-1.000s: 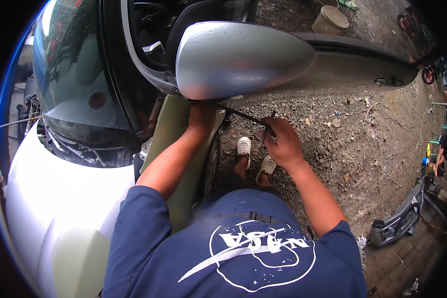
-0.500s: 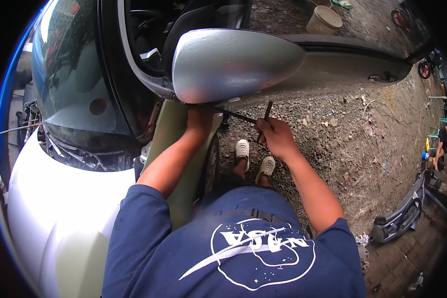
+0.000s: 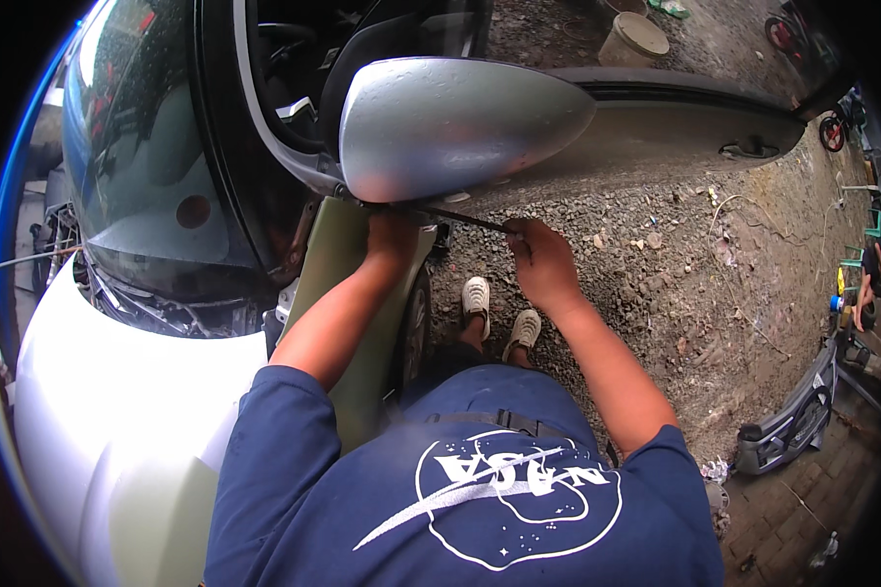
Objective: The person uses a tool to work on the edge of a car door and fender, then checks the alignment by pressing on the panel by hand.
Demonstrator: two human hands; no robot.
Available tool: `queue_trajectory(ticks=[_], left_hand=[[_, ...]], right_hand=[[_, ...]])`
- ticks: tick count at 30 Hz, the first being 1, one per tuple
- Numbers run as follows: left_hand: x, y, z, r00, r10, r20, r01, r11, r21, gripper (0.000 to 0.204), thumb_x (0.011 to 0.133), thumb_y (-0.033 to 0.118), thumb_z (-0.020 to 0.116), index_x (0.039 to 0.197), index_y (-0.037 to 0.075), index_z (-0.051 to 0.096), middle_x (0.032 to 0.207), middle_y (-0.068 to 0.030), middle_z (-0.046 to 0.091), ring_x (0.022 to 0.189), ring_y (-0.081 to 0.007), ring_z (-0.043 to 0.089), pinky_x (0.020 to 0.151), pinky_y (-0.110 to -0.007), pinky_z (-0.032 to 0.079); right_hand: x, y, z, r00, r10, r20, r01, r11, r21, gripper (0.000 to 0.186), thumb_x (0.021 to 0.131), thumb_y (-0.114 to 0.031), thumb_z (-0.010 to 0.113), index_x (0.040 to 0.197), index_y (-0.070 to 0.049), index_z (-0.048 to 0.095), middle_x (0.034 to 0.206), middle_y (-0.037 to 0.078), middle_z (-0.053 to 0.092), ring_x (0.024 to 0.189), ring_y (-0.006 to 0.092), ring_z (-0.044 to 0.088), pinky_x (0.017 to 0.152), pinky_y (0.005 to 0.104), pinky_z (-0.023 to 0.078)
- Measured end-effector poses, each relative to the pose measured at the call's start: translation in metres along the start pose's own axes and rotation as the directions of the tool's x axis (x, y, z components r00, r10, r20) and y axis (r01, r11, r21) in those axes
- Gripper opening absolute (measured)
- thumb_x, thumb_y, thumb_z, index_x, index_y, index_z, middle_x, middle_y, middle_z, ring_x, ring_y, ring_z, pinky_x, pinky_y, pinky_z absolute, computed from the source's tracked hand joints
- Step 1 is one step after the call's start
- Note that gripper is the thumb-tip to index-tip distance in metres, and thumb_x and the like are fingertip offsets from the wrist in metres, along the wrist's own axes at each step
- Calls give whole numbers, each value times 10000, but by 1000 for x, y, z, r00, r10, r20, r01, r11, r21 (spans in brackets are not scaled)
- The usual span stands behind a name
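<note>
A long dark T-handle wrench [image 3: 468, 220] runs from beneath the silver side mirror [image 3: 460, 122] to my right hand [image 3: 544, 262]. My right hand is closed round its handle end, hiding most of the crossbar. My left hand [image 3: 392, 235] reaches in under the mirror, by the wrench's far end. The mirror covers its fingers, so I cannot see what they touch. Below my left forearm lies the dull green front fender [image 3: 333, 264] of the car. The fitting at the wrench's tip is hidden.
The silver car door [image 3: 656, 137] stands out to the right behind the mirror. A white hood [image 3: 117, 391] and the windshield [image 3: 157, 166] are at left. Gravel [image 3: 646, 284] lies around my shoes [image 3: 476, 298]. A detached bumper [image 3: 788, 430] rests at right; a bucket [image 3: 634, 41] stands beyond the door.
My right hand has shifted slightly up. The wrench's crossbar, which stood up above the fingers before, has turned and is now mostly hidden in the hand. My left hand stays in place.
</note>
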State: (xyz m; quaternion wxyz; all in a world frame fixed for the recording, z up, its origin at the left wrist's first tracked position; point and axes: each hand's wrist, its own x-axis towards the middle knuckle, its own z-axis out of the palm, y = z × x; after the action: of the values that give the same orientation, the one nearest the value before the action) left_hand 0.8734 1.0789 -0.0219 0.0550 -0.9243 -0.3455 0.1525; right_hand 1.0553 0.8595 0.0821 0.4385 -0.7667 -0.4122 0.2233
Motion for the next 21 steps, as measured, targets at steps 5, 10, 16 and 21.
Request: queue_trajectory(ticks=[5,10,16,21], left_hand=[[3,-8,17,998,-64,12,65,988,-144,251,973,122,556,1065,83,786,1068,-137,777,954,-270,771,778,-412,602],[-1,-2,-6,999,39,-35,-41,998,-45,253,980,126,552,1066,74,785,1072,-160,772,979,-274,766,798,-399,606],[-3,-3,-20,993,93,66,-97,994,59,238,976,155,575,1066,93,787,1064,-134,773,959,-268,770,783,-399,609],[-1,-3,-16,992,114,59,-120,987,110,221,968,172,596,1040,101,792,1052,-127,777,940,-260,774,758,-391,609]], right_hand=[[9,3,-4,965,-259,-36,254,961,-113,218,955,-22,626,1154,-22,716,1064,190,723,992,407,704,854,448,576],[13,5,-5,929,-353,-106,334,928,-166,223,972,-48,626,1174,-25,716,1051,192,729,982,394,713,848,432,578],[10,14,-3,985,126,121,-135,988,71,199,1031,-119,605,1170,-32,718,883,156,734,776,285,722,732,362,552],[15,17,2,938,273,215,-336,873,353,181,1072,-164,590,1106,-25,702,812,6,677,662,78,582,622,256,480]])
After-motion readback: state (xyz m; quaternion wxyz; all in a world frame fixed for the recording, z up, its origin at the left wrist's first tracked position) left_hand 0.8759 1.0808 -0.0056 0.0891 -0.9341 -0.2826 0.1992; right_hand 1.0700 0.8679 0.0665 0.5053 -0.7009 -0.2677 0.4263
